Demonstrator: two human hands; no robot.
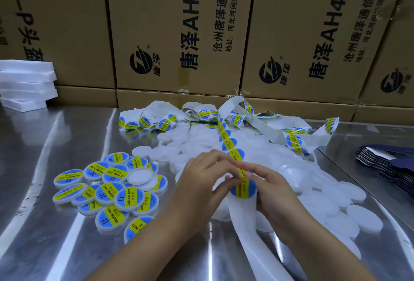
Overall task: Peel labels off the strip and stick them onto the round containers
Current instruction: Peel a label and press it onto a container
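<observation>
A long white backing strip with round blue-and-yellow labels runs from a tangled heap at the back down to my hands. My left hand and my right hand meet at the centre, both pinching the strip around one blue-and-yellow label. The bare end of the strip trails toward me. Whether a container sits under that label is hidden by my fingers. Plain white round containers lie piled behind and to the right. Several labelled containers lie clustered on the left.
The work surface is a shiny steel table. Large cardboard boxes form a wall along the back. White foam slabs are stacked at the far left. Dark blue flat packets lie at the right edge.
</observation>
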